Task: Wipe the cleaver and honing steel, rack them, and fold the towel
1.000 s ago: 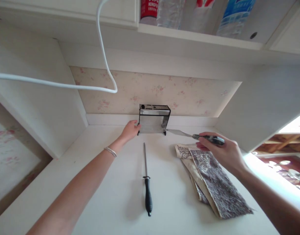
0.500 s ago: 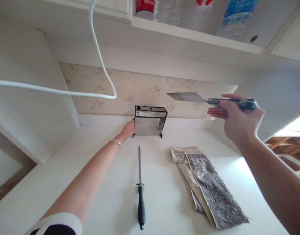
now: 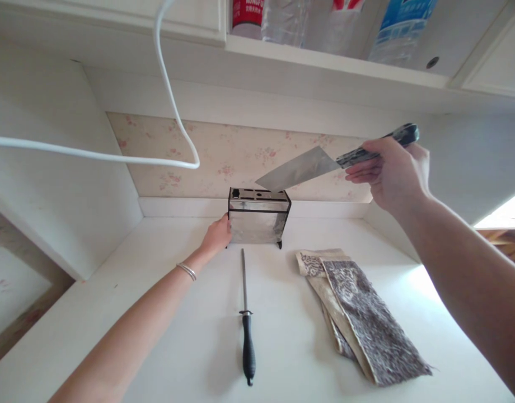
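Observation:
A metal knife block (image 3: 258, 215) stands at the back of the white counter (image 3: 190, 341), against the wall. My left hand (image 3: 216, 234) grips its left side. My right hand (image 3: 392, 170) holds a cleaver (image 3: 302, 168) by its dark handle, raised in the air. The blade tilts down to the left, and its tip hangs just above the slots in the block's top. A sharpening steel (image 3: 246, 313) with a black handle lies on the counter in front of the block.
A folded patterned cloth (image 3: 358, 313) lies right of the steel. A white cable (image 3: 173, 112) hangs in a loop at the upper left. Bottles (image 3: 400, 28) stand on the shelf overhead. White cabinet walls close in both sides.
My right hand lifted the cleaver from counter height, then tilted the blade down and left toward the block's top. My left hand stayed on the block.

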The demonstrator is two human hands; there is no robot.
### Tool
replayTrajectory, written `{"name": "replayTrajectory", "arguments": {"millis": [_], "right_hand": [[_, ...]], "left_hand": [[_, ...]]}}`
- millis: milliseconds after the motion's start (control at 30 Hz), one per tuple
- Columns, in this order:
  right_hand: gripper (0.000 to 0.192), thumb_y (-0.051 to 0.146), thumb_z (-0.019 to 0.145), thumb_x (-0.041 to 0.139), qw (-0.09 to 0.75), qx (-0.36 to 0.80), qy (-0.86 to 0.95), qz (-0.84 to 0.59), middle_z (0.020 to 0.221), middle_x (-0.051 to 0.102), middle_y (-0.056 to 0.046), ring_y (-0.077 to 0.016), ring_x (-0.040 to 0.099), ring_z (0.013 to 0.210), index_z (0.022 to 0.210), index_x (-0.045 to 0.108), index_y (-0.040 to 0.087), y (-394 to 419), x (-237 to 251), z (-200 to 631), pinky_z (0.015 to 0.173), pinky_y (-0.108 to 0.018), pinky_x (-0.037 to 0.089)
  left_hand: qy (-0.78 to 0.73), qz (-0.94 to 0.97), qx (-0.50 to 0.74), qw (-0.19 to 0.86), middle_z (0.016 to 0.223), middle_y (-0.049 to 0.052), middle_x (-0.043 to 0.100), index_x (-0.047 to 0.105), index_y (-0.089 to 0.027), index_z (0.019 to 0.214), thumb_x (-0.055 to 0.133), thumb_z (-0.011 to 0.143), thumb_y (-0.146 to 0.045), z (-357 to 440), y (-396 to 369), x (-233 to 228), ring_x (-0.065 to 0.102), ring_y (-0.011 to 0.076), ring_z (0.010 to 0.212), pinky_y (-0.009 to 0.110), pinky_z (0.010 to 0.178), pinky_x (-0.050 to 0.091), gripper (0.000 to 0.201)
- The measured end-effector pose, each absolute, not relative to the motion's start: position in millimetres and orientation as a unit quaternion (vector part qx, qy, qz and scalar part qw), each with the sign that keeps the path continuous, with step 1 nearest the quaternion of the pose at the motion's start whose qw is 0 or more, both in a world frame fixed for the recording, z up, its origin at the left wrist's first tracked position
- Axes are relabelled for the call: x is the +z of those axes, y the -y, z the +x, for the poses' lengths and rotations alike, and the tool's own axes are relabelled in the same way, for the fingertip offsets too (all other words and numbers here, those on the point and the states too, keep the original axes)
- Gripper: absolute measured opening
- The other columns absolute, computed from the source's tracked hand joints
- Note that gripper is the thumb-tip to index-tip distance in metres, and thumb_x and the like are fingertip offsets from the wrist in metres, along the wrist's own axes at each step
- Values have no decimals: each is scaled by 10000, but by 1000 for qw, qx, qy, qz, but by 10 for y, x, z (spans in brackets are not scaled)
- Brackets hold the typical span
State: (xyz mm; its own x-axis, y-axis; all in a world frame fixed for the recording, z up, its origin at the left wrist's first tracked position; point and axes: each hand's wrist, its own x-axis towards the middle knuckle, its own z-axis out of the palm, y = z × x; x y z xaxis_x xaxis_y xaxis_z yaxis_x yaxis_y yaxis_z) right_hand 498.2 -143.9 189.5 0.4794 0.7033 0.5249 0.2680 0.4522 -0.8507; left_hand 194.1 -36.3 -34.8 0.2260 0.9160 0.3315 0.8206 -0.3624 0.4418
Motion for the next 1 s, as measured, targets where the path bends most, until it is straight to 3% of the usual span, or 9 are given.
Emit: {"name": "replayTrajectory", "arguments": {"millis": [167,333,433,567,667,800,1000], "right_hand": [[257,295,729,652,668,179,498,-524,491,630,-75,-168,597,418,772,583,51,1369,1992,4901,407,-275,497],[285,284,742,653,634,173,521,-545,479,626,-57,-146,589,407,794,595,10,1321,2043,4816,453,-288,514],[306,276,725,657,615,181,529,-556,485,633,-69,-129,584,420,795,607,-18,1272,2061,4818,474,-279,519],[378,298,751,640,595,176,541,-568,491,627,-58,-130,592,443,859,589,-60,1182,2103,4855,546,-337,532],[409,307,784,609,584,172,543,-578,504,620,-46,-115,596,454,894,567,-84,1126,2140,4868,589,-346,528],[348,295,770,610,584,184,533,-583,517,625,-70,-124,594,437,864,587,-40,1079,2152,4895,542,-293,512],[318,312,812,594,561,182,526,-612,528,617,-76,-118,583,468,913,566,12,1002,2112,5005,527,-255,486]], "left_hand": [[-553,780,275,106,1019,130,681,480,-189,1297,288,961,-315,1851,462,-336,643,286,930,370,795,468,407],[-526,782,323,90,1249,129,571,490,-182,1276,343,953,-324,1738,689,-296,601,264,1037,370,901,445,382],[-467,814,331,100,1265,103,546,507,-214,1259,348,953,-313,1654,994,-281,597,241,1035,356,917,442,359],[-340,891,243,176,1242,63,571,541,-280,1249,391,936,-271,1567,1500,-303,571,237,1086,349,955,423,346],[-263,929,157,208,1295,54,551,519,-301,1290,387,886,-111,1536,1839,-350,544,232,1140,354,974,419,465],[-184,968,89,146,1410,24,464,443,-309,1349,415,806,-4,1521,2154,-411,434,222,1276,405,1065,342,624],[-110,991,61,43,1431,-28,444,421,-316,1338,461,893,-148,1561,2344,-488,373,203,1322,396,1093,284,478]]}}
